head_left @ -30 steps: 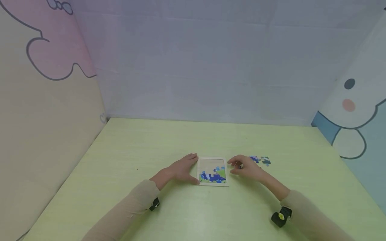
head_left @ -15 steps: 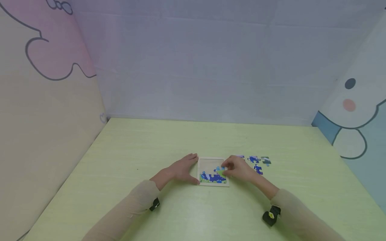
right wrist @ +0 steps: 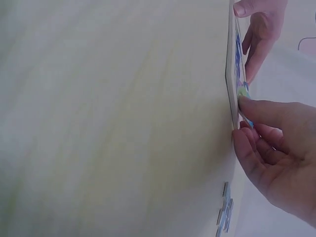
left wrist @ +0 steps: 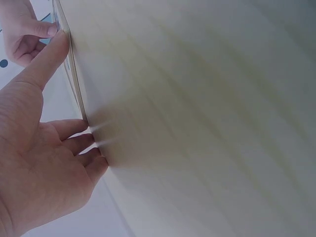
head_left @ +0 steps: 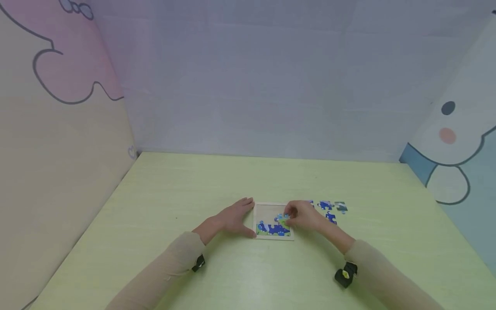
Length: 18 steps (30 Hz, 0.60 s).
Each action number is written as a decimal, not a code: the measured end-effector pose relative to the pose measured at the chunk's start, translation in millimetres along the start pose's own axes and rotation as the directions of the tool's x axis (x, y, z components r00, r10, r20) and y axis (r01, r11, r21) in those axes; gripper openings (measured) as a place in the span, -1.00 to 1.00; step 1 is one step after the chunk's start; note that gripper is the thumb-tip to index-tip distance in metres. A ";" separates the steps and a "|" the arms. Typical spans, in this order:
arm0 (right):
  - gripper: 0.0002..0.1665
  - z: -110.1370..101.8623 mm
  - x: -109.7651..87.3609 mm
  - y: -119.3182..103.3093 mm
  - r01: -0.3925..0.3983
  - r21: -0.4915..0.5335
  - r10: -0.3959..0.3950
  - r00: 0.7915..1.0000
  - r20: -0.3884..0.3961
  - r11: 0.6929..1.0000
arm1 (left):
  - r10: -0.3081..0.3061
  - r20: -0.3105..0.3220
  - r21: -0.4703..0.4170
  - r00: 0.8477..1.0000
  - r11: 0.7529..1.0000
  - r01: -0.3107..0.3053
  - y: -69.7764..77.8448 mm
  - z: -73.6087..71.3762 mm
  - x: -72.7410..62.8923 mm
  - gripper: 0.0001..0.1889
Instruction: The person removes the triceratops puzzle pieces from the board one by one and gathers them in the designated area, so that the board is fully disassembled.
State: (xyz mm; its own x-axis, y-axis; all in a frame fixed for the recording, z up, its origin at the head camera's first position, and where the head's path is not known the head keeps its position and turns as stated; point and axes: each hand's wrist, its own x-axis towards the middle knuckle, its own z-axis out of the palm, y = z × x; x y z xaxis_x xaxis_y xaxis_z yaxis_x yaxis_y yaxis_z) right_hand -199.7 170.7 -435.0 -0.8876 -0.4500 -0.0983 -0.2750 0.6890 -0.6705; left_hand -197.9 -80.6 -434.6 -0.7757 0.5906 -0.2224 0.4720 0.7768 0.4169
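Note:
A small square puzzle frame (head_left: 273, 239) with a pale wooden rim lies on the table. Blue and green jigsaw pieces (head_left: 276, 229) fill its lower part, and the upper left shows bare backing. My left hand (head_left: 234, 217) rests along the left rim, thumb at the lower corner and fingers toward the upper one. Over the frame's right side, my right hand (head_left: 306, 215) pinches a puzzle piece (right wrist: 250, 122) between thumb and fingers; in the right wrist view its thin edge shows bluish. The fingers hide most of that piece.
Several loose puzzle pieces (head_left: 325, 205) lie on the table (head_left: 217, 181) to the right of the frame, one of them partly behind the right hand. A printed fabric wall (head_left: 248, 86) stands behind the table, with others at both sides.
My right hand has moved left from beside the frame to over its right side, uncovering loose pieces behind it. The left hand has stayed on the rim.

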 end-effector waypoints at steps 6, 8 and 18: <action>-0.69 3.4 -5.9 -1.7 0.117 -0.056 -0.120 0.991 -0.055 0.992 | 0.003 -0.003 -0.004 1.000 1.000 -0.003 -0.6 1.0 0.8 0.03; -0.70 3.6 -7.3 -1.4 0.167 -0.076 -0.172 0.983 -0.064 0.983 | 0.004 -0.004 -0.006 1.000 1.000 -0.004 -0.6 1.0 0.5 0.03; -0.82 1.5 -9.8 2.1 0.171 0.010 -0.170 0.983 -0.075 0.985 | -0.008 0.002 -0.009 1.000 1.000 0.008 -0.9 1.3 0.3 0.02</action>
State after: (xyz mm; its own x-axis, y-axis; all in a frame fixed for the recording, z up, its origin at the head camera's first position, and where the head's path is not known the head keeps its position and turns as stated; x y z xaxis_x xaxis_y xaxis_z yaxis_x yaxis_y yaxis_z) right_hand -191.0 175.6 -436.6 -0.8532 -0.5164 0.0729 -0.4192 0.5961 -0.6848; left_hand -198.0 -80.9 -436.2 -0.7788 0.5846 -0.2274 0.4617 0.7796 0.4231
